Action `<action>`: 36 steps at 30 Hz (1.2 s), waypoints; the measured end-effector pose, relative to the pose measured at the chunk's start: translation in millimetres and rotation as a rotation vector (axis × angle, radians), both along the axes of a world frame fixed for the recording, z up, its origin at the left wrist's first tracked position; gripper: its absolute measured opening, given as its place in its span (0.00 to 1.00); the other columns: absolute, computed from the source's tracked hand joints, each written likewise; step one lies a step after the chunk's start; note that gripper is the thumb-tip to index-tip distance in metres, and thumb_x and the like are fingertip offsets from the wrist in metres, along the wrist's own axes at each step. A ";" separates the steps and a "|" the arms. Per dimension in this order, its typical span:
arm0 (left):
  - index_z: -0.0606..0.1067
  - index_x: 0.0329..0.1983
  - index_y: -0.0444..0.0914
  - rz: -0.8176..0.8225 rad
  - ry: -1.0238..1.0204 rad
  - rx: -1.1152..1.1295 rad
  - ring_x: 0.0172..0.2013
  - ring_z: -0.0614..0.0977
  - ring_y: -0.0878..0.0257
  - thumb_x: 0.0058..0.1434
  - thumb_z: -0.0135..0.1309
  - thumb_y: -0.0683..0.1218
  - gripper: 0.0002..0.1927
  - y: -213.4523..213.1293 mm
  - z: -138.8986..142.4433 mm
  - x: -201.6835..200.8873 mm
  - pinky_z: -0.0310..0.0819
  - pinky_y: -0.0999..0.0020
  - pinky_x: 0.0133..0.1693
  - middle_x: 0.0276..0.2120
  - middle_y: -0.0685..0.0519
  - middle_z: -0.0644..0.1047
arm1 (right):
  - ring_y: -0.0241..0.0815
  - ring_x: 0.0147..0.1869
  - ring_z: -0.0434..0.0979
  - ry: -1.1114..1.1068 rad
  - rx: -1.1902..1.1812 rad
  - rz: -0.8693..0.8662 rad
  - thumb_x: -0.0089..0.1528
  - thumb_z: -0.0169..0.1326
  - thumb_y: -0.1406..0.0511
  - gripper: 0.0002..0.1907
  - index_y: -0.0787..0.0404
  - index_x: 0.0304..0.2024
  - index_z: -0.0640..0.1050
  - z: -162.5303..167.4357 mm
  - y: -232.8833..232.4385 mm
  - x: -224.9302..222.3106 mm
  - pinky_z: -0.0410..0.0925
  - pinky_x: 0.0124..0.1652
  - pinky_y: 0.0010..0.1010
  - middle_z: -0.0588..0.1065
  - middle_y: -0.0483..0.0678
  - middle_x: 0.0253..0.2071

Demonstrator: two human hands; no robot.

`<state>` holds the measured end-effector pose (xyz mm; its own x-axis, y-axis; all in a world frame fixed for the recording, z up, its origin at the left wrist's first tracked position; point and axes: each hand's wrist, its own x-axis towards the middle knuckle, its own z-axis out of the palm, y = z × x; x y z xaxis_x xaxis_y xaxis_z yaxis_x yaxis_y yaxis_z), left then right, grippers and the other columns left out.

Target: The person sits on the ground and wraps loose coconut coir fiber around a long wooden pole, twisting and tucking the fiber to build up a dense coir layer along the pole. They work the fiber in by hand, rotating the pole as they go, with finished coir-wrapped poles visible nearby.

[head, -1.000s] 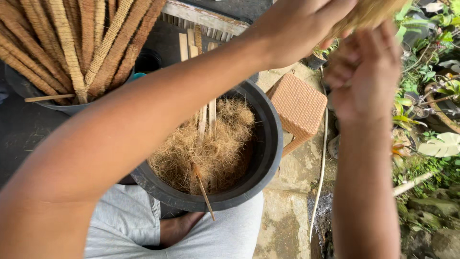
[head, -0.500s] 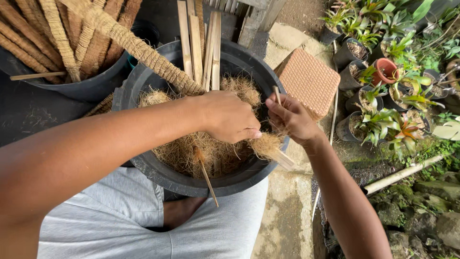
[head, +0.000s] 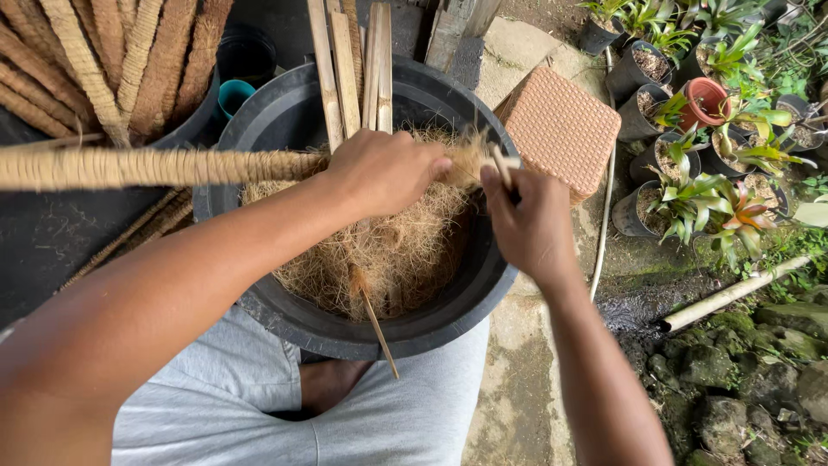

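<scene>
While both hands, left (head: 384,173) and right (head: 526,224), clasp it, the fibre-wrapped pole (head: 155,166) looks shaggy, tan.

Left arm reaching in from the lower left, forearm bare, rising diagonally toward the middle of the view. Left hand (head: 384,173) knuckles up, fingers (head: 431,166) curled shut, thumb hidden beneath. Right arm coming up from the bottom edge, wrist slightly bent. Right hand (head: 526,226) back toward the camera, fingers (head: 500,185) pinched together at the top. Hands close together, nearly touching, level with each other.
</scene>
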<state>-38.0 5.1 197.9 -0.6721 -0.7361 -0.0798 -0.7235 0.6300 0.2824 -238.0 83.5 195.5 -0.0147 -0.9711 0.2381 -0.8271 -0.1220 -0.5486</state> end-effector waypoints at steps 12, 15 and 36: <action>0.82 0.37 0.41 0.212 0.297 0.248 0.14 0.71 0.65 0.73 0.39 0.59 0.25 -4.3 15.2 -4.1 0.64 0.62 0.21 0.13 0.53 0.73 | 0.30 0.21 0.53 -1.478 0.021 0.110 0.73 0.44 0.58 0.19 0.59 0.29 0.67 -111.4 24.7 51.3 0.49 0.23 0.25 0.60 0.39 0.20; 0.81 0.46 0.45 0.167 0.371 0.311 0.13 0.69 0.69 0.70 0.41 0.60 0.21 -0.7 13.0 0.5 0.61 0.65 0.19 0.11 0.56 0.70 | 0.31 0.24 0.52 -1.650 0.104 0.340 0.76 0.42 0.57 0.21 0.59 0.29 0.66 -135.1 16.1 41.0 0.49 0.26 0.27 0.58 0.37 0.21; 0.73 0.58 0.60 0.010 -0.181 0.124 0.15 0.74 0.67 0.70 0.40 0.60 0.17 5.0 -6.4 7.0 0.66 0.72 0.18 0.17 0.58 0.74 | 0.30 0.20 0.58 -0.009 -0.085 0.186 0.73 0.53 0.61 0.18 0.60 0.28 0.71 -3.8 -15.0 4.1 0.52 0.20 0.26 0.64 0.41 0.18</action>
<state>-31.0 10.2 191.5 -0.6311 -0.7199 -0.2889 -0.7756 0.5911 0.2216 -233.9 68.6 191.7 0.1606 -0.9336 0.3203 -0.7814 -0.3185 -0.5367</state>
